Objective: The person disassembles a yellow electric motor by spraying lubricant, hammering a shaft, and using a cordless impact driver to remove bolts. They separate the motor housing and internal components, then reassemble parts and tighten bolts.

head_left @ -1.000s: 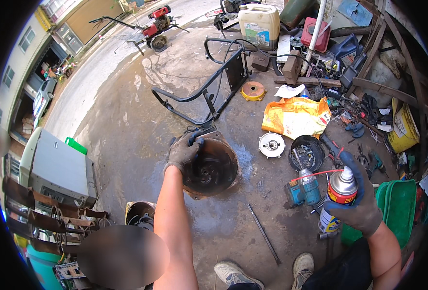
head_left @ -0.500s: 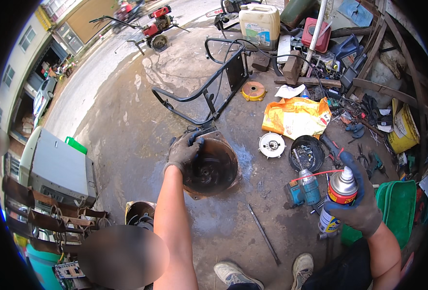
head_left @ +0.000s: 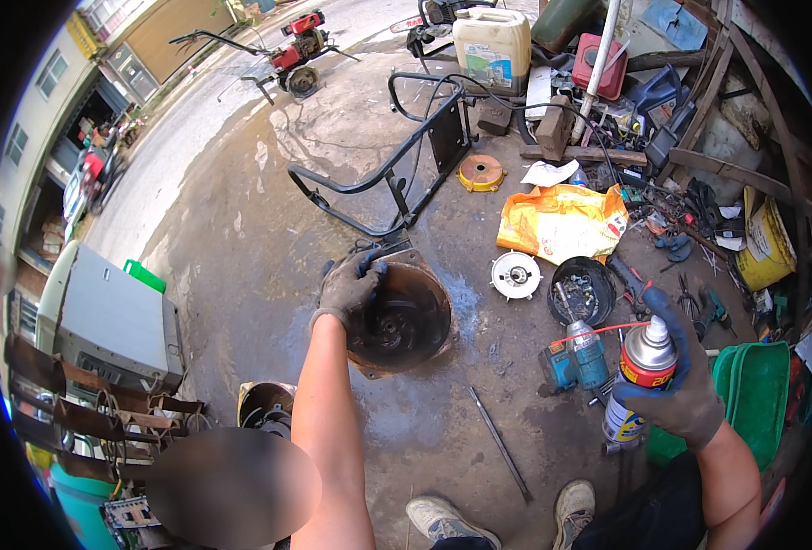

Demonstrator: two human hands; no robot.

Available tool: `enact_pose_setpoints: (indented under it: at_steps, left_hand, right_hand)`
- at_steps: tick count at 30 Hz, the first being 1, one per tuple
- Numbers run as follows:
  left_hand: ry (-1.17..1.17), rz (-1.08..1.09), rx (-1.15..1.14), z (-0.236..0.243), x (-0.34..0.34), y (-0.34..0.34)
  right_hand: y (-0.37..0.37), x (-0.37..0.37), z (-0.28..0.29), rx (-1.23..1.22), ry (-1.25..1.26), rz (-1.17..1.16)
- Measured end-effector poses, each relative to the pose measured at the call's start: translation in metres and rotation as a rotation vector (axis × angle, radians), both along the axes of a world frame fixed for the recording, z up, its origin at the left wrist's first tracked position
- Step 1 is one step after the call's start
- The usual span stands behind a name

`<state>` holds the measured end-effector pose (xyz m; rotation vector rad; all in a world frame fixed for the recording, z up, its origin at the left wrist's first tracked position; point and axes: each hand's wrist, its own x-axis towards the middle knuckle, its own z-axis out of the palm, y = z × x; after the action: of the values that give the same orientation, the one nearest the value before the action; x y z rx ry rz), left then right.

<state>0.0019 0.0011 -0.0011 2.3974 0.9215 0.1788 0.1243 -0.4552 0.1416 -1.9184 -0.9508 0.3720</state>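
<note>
A round, open metal housing (head_left: 429, 316), dark and oily inside with a hub at its bottom, stands on the stained concrete floor. My left hand (head_left: 351, 286), in a grey and blue work glove, has its fingers closed over the housing's left rim. At the right, my gloved right hand (head_left: 690, 399) is wrapped round an upright spray can (head_left: 626, 423) with a silver top. Its index finger rests at the nozzle. From there a thin red straw (head_left: 610, 329) points left, well short of the housing. A teal cordless drill (head_left: 589, 357) lies just left of the can.
A metal rod (head_left: 500, 443) lies before my shoes. Beyond the housing are a black tubular frame (head_left: 369, 188), a yellow ring part (head_left: 481, 172), an orange bag (head_left: 562, 220), a white round part (head_left: 516, 275) and a black bowl (head_left: 603, 268). A blurred patch covers the lower left.
Both hands, the spray can and the housing look unmoved. Out on the street, a red motorbike has travelled from the top towards the left.
</note>
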Motion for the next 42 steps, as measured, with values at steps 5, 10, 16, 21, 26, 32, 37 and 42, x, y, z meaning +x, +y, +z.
enact_pose_setpoints:
  at_steps: [5,10,16,21,26,32,37,42]
  left_hand:
    - [0.014,0.005,-0.011,-0.001,0.0004,-0.0001]
    - [-0.007,0.004,-0.021,-0.0014,0.0,0.0002]
    - [0.002,-0.017,0.007,-0.0003,-0.0008,0.0001]
    - [0.019,-0.003,0.007,0.0046,-0.0005,-0.0041]
    - [0.007,0.0,-0.04,0.0057,-0.0004,-0.0049]
    - [0.004,0.007,-0.041,0.0041,-0.0008,-0.0037]
    - [-0.001,-0.013,-0.007,0.0,-0.0006,-0.0015]
    - [-0.002,-0.006,-0.006,-0.0013,-0.0008,-0.0005]
  right_hand:
    - [0.0026,-0.0012,-0.0001,0.006,0.055,-0.013]
    - [0.0027,-0.0009,0.001,0.002,0.017,-0.005]
    - [0.0043,-0.0032,0.0012,0.021,0.086,-0.018]
    - [0.0032,-0.0024,0.0007,0.011,0.076,-0.02]
    - [0.004,-0.0026,0.0036,0.023,0.076,-0.004]
    - [0.0051,-0.0036,0.0037,0.028,0.071,-0.006]
    - [0.004,-0.0035,0.0034,0.008,0.052,-0.013]
    - [0.0059,-0.0042,0.0056,0.017,0.071,-0.004]
